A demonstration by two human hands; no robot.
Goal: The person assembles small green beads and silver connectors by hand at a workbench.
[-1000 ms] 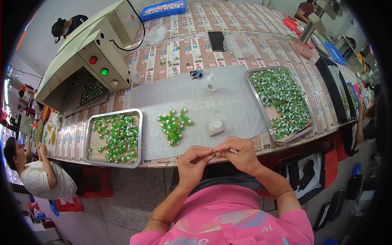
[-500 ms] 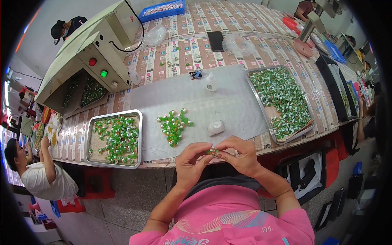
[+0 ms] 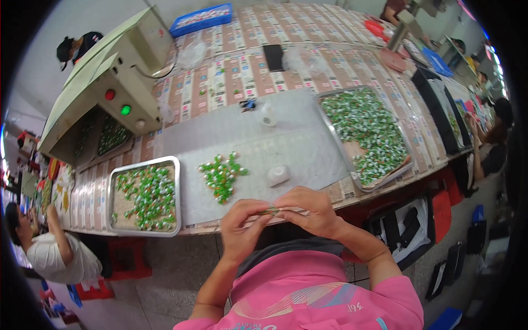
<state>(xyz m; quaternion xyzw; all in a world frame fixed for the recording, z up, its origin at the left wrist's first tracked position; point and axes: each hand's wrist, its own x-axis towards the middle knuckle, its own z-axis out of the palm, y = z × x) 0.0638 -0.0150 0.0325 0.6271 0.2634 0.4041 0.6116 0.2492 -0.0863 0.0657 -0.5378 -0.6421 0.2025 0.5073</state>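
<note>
The left hand [image 3: 240,224] and the right hand [image 3: 311,210] are sitting close together at the near edge of the table, and the thumb and forefinger of each are pinching one small green piece [image 3: 271,210] between them; its finer details are blurring and partly hiding behind the fingertips. Beyond the hands, a white lump-like item [image 3: 278,175] is resting on a pale sheet [image 3: 308,135], and to its left a loose pile of green-and-white bead-like pieces [image 3: 221,177] is lying on the same sheet, with touches of orange showing among them. Farther left, a metal tray [image 3: 177,193] is holding more such pieces, which are leaving part of its brown liner [image 3: 124,213] bare. On the right, a larger tray [image 3: 337,144] is carrying a dense spread of green-and-white pieces. Toward the back of the sheet, a white squeeze bottle [image 3: 268,115] is standing upright, just beside a small dark-blue object [image 3: 248,105]. At the left, a beige box-shaped machine [image 3: 127,91] is showing a red button [image 3: 110,94] and a glowing green one [image 3: 125,110], while a person in a white shirt [image 3: 63,258] is sitting nearby
</note>
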